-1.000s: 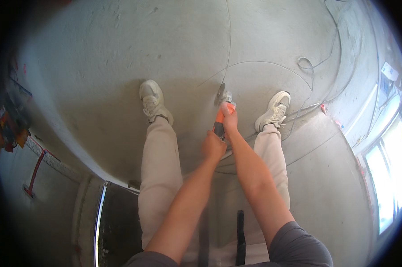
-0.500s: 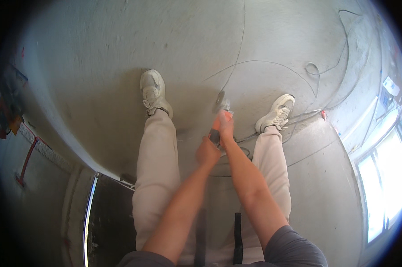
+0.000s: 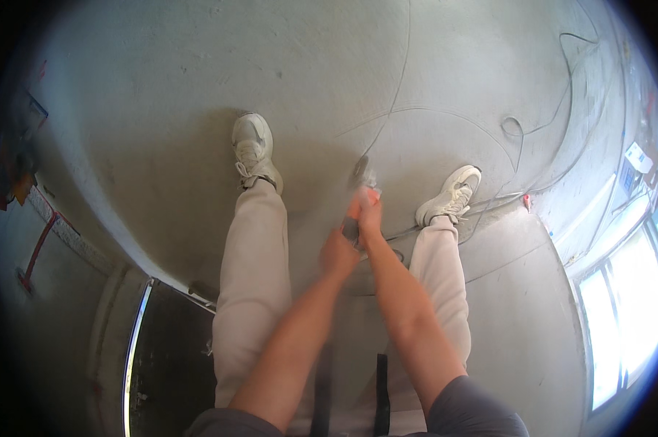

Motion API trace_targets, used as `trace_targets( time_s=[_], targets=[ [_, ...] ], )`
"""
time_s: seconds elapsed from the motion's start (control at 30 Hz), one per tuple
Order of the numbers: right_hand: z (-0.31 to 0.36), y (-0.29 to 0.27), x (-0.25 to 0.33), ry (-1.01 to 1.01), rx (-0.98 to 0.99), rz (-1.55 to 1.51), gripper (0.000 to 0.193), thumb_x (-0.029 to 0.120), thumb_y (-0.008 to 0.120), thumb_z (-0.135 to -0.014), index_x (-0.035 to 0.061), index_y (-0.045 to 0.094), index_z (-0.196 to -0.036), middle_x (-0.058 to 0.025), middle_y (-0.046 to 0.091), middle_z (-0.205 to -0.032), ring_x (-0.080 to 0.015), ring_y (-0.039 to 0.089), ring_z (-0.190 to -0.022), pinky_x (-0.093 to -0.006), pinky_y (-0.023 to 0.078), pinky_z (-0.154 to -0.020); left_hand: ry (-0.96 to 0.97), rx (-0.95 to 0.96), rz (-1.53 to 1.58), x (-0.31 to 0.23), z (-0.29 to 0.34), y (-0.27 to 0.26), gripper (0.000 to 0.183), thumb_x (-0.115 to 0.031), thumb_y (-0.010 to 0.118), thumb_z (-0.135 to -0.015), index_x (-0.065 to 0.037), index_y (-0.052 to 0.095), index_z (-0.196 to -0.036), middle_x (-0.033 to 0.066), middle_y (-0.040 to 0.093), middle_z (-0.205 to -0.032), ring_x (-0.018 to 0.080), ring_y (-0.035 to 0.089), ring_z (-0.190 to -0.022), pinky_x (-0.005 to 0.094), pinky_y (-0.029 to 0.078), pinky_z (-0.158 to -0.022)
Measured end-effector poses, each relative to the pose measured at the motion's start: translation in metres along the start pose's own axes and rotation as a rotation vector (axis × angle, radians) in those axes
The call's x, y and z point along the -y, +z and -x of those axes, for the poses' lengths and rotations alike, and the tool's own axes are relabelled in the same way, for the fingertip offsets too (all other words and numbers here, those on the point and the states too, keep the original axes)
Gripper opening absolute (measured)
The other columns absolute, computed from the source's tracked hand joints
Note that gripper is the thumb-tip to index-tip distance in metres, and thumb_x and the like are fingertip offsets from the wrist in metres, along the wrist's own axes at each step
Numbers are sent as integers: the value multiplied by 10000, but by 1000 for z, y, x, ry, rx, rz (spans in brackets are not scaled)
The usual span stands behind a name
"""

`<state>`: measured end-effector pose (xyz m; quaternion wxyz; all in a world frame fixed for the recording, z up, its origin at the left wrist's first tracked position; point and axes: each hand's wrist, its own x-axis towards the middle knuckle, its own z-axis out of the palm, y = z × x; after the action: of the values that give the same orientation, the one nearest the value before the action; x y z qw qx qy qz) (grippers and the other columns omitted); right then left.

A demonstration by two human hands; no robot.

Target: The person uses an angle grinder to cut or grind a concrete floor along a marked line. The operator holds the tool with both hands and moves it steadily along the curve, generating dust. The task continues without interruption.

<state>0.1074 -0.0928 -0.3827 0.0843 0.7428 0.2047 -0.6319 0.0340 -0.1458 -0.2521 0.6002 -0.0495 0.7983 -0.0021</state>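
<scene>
Both my hands hold an angle grinder with an orange and dark grey body, low over the concrete floor between my feet. My left hand wraps round the rear part of the body. Closer to the head, my right hand grips the front. The grinder's disc stands on edge at the floor, blurred, and the grey head beside it is hazy. A thin dark line on the floor runs from the disc away from me, crossing a fainter curved line.
My left shoe and right shoe stand wide apart. A loose cable snakes over the floor at right and passes near my right foot. A bright window is at far right, and a dark opening lies at lower left.
The view has shifted slightly. Both hands keep their grip on the angle grinder, which stays at nearly the same place by the dark line.
</scene>
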Motion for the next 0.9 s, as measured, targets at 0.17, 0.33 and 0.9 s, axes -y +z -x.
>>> trace_targets(
  time_s=[0.17,0.33,0.9],
  targets=[
    [22,6,-15,36,25,-4,439,401,704,-1031,50,666,-1291,-72,689,-1177,-169,645,-1087,-367,521,-974,-76,82,-51,18,6,-2,492,-292,737,-922,9,565,-1272,264,756,-1139,463,732,-1091,558,564,-937],
    [13,5,-4,18,-13,-31,550,402,714,-1024,19,574,-1393,-103,668,-1239,-202,645,-1106,-385,520,-993,-36,59,-35,14,-2,4,482,-274,734,-925,25,569,-1264,268,767,-1070,457,748,-1044,554,573,-906],
    [-5,7,53,-16,-20,57,874,484,730,-991,5,307,-1586,-179,530,-1468,-299,561,-1312,-440,485,-1094,14,65,-15,-32,-15,-14,429,-161,705,-884,39,546,-1229,296,754,-1087,487,736,-1041,579,571,-906]
  ],
)
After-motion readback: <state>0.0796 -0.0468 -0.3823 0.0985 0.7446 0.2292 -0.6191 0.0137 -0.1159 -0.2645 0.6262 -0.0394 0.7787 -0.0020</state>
